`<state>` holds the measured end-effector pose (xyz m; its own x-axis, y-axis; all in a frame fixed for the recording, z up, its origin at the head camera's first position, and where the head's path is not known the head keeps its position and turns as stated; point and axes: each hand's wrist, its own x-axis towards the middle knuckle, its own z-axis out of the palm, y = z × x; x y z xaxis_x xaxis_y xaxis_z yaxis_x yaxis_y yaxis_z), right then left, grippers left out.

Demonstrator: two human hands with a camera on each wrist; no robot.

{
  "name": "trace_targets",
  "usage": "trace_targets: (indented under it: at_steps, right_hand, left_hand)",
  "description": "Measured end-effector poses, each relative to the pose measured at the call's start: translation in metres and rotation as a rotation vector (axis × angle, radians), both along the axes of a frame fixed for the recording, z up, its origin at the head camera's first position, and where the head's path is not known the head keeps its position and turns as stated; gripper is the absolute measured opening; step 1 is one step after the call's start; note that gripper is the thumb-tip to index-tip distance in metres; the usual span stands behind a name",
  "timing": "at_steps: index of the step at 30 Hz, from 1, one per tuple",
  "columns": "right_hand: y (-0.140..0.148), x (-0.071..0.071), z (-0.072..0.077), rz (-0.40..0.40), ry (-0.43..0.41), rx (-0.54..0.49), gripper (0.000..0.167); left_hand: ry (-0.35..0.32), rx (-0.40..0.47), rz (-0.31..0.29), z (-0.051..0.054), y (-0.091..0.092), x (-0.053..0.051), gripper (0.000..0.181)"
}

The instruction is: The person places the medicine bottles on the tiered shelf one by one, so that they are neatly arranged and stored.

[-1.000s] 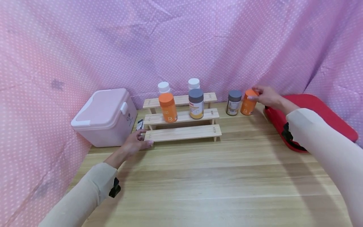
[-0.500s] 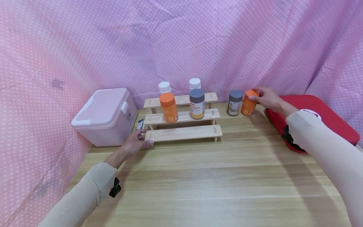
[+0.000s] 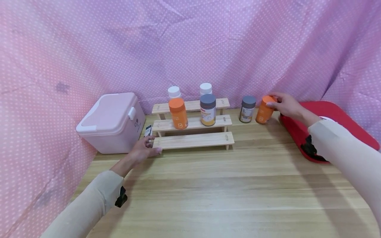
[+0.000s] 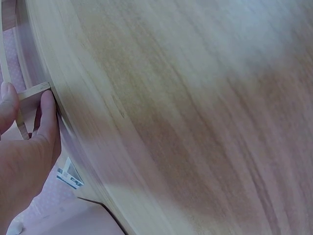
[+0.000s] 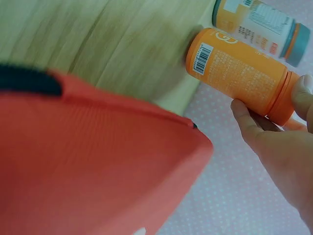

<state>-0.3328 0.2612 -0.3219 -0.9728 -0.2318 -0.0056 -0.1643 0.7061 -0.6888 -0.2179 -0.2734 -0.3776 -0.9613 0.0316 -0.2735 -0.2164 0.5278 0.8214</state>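
Note:
My right hand (image 3: 285,105) grips an orange bottle (image 3: 263,111) around its cap. The bottle leans slightly, its top to the right; the right wrist view shows its barcode and printed label. Just left of it stands a grey-capped jar (image 3: 247,110). My left hand (image 3: 140,152) holds the left end of a three-step wooden rack (image 3: 193,140), thumb at the front and fingers behind, as the left wrist view shows. On the middle step stand another orange bottle (image 3: 178,115) and a grey-capped jar (image 3: 208,112). Two white-capped bottles (image 3: 205,88) are at the top step, partly hidden.
A pink lidded box (image 3: 110,122) stands at the left, with a small printed item (image 3: 148,130) between it and the rack. At the right lies a red zip case (image 3: 336,115) under my right forearm. A pink dotted cloth (image 3: 190,43) hangs behind the table (image 3: 202,191).
The orange bottle in my right hand has tipped over slightly and shifted a little right, away from the grey-capped jar. My left hand stays on the rack. The view has shifted slightly.

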Motion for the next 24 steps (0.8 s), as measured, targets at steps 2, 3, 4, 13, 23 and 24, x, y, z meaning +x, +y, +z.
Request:
trace_targets:
  at_steps: [2,3,4,13,23,24]
  right_hand:
    - [0.003,0.006,0.004,-0.001,0.031,0.023,0.052]
    - [0.005,0.009,0.006,0.001,0.048,0.037,0.051]
    - [0.006,0.012,0.008,0.003,0.058,0.046,0.051]
    - [0.011,0.044,0.029,0.047,0.130,0.056,0.052]
    - [-0.019,0.083,0.057,0.147,0.174,-0.025,0.048]
    - [-0.024,0.086,0.060,0.158,0.172,-0.032,0.048]
  left_hand:
    - [-0.001,-0.010,-0.006,0.000,-0.001,0.000,0.073]
    - [-0.004,-0.008,-0.008,0.000,-0.001,0.000,0.074]
    - [-0.006,-0.008,-0.009,0.000,-0.001,0.000,0.074]
    - [-0.006,-0.011,-0.005,-0.001,-0.001,0.000,0.072]
    - [-0.012,0.089,-0.002,-0.002,0.002,-0.001,0.070]
    - [-0.014,0.091,-0.002,-0.002,0.002,-0.001,0.070]
